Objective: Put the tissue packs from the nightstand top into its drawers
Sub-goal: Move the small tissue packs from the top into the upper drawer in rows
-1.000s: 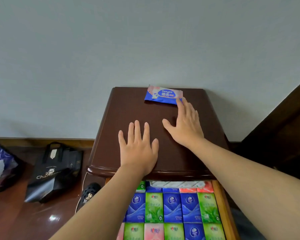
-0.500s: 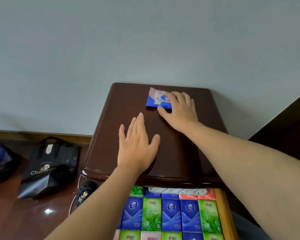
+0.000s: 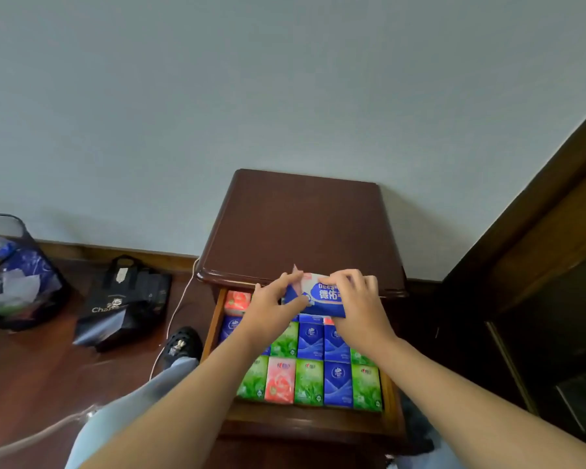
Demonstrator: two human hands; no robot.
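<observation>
A blue and pink tissue pack (image 3: 320,292) with white lettering hangs over the back of the open drawer (image 3: 391,394), just in front of the nightstand's front edge. My left hand (image 3: 271,311) grips its left end and my right hand (image 3: 361,304) grips its right end. The dark wooden nightstand top (image 3: 305,228) has nothing on it. Inside the drawer, several small blue, green and pink tissue packs (image 3: 310,380) stand in tight rows, partly hidden by my forearms.
A black shopping bag (image 3: 126,302) and a dark bin with a blue liner (image 3: 14,275) sit on the wooden floor to the left. A white cable (image 3: 178,299) runs down beside the nightstand. My black shoe (image 3: 181,343) is near its base. Dark wooden furniture (image 3: 538,282) stands on the right.
My right hand lifted the pack off the back of the nightstand top and brought it forward over the drawer. My left hand left the top and took the pack's left end. The view pulled back.
</observation>
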